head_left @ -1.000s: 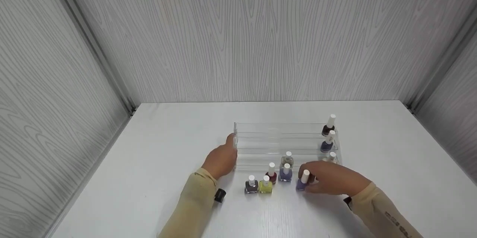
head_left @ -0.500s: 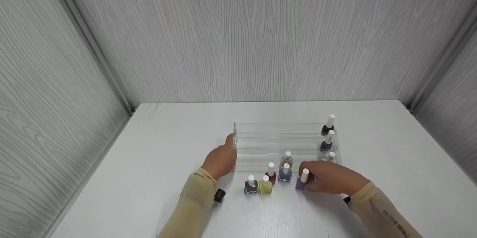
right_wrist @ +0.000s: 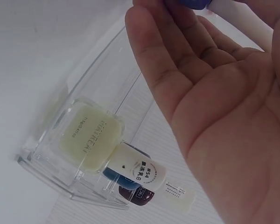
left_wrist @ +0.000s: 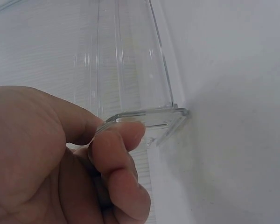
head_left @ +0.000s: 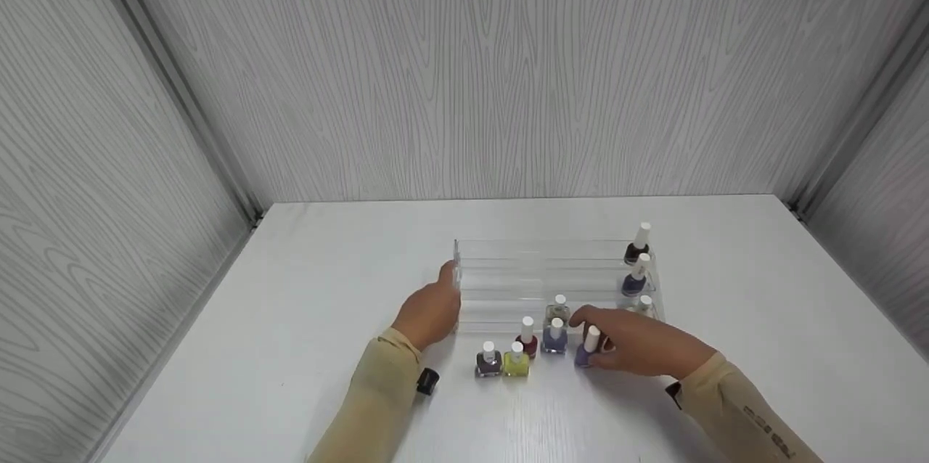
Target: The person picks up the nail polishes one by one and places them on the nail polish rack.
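My left hand [head_left: 430,310] pinches the left end panel of a clear stepped rack [head_left: 508,278]; in the left wrist view, thumb and fingers [left_wrist: 109,149] meet at its corner. At the front right, my right hand [head_left: 639,341] holds a purple nail polish bottle [head_left: 585,354] with a white cap, between thumb and fingers. Only part of that purple bottle [right_wrist: 196,3] shows at the top of the right wrist view. Near it stand a blue-purple bottle [head_left: 554,341], a dark red one [head_left: 527,345], a yellow one [head_left: 516,366] and a dark grey one [head_left: 488,364].
On the rack's right end stand a dark bottle [head_left: 636,254], a dark blue bottle [head_left: 633,284] and a pale yellow bottle [right_wrist: 91,135]. A pale beige bottle [head_left: 557,312] stands at the rack's front. Grey wood-grain panels [head_left: 464,71] border the white table [head_left: 218,361].
My right hand has shifted slightly left, its upper finger reaching a little farther out past the purple bottle. The left hand and the rack look the same.
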### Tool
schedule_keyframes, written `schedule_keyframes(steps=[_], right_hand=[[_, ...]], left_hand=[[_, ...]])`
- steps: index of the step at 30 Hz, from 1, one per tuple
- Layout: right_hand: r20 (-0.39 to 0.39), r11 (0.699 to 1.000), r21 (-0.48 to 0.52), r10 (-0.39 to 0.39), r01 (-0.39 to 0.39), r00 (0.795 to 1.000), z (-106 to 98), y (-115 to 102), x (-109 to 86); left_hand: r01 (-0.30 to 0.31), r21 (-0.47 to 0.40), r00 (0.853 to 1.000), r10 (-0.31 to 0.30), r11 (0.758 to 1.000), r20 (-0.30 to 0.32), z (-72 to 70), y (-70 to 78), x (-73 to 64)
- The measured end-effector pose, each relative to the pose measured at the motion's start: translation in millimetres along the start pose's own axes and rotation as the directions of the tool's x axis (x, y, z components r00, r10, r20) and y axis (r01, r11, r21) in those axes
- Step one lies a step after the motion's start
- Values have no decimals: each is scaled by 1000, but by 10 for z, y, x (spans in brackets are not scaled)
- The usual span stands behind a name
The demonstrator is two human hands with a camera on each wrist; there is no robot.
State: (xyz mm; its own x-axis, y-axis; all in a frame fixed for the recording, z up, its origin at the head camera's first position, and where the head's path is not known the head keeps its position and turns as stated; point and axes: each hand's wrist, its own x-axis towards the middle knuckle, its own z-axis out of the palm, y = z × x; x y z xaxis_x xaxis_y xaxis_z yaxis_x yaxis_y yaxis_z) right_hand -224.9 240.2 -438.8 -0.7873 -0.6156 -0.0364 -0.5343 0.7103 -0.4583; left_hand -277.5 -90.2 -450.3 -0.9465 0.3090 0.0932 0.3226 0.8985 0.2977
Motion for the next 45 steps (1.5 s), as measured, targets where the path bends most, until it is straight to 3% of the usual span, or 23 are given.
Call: schedule_keyframes(steps=[8,16,20,27,36,40,45], right_hand=[[-35,994,99,-39,42,999,5,49,33],[-156,990,134,-25,46,988,-38,15,48],[-220,990,139,-4,35,976,-62,-12,59],[-305,989,133,-26,69,952,-81,-33,50],[-359,989,140,13,40,933,-72,-57,39],[-407,992,123,59,-9,911,-84,-84,40],[-467,993,105,103,-61,878,-95,-109,47]], left_hand=[[19,-18,1000,-19,1000,-1,14,-5,1],[9,-4,1000,-9,1000,-8,21,-5,17],[18,-17,1000,-19,1000,-9,17,-2,18],[-22,12,1000,22,1000,-9,19,-16,13],[-25,32,1000,25,999,-11,25,-17,22],[-45,69,999,47,997,-16,30,-21,28],[-29,40,999,29,999,-15,32,-16,29]])
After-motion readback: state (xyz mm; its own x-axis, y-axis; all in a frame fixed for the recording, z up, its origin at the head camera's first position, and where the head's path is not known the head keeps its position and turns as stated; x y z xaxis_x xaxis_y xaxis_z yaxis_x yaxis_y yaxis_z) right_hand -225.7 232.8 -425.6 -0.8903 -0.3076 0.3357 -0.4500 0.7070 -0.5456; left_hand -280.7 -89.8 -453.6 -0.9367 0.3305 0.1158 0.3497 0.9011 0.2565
